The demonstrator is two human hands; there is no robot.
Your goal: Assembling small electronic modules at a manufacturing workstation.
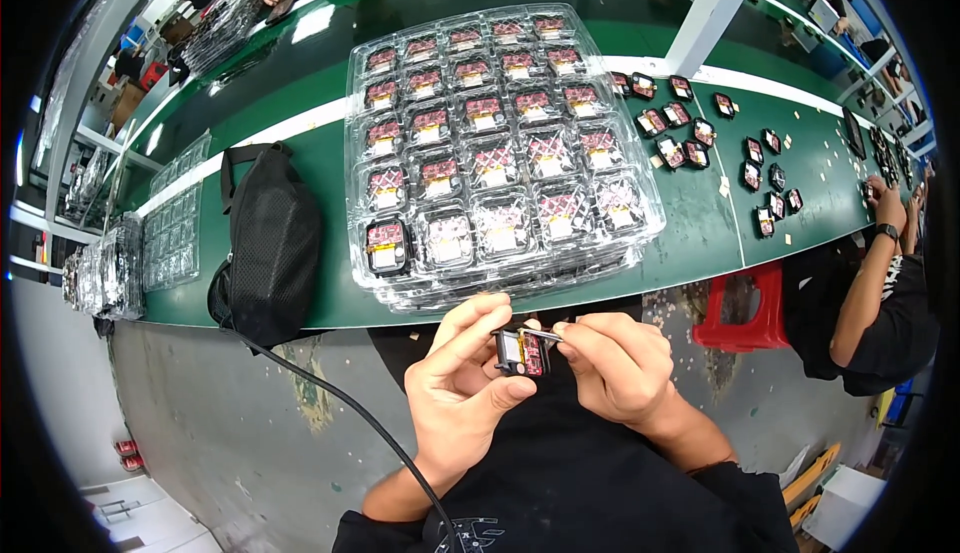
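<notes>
Just in front of the table edge, my left hand [455,388] grips a small black device housing [523,353] between thumb and fingers. Its open face shows a red circuit board and a pale and yellow block. My right hand [625,368] pinches a thin metal tool [543,334], which looks like tweezers, with the tip at the housing's top edge. Beyond my hands is a stack of clear plastic trays [440,278]. Similar red-and-black units show in its cells; one black unit [386,245] sits in the near-left corner cell.
A black mesh bag [272,243] lies left of the trays, and a black cable [345,408] runs from it past my left forearm. More units [697,131] are scattered to the right. A red stool [742,313] and a co-worker's arm [868,288] are at the right.
</notes>
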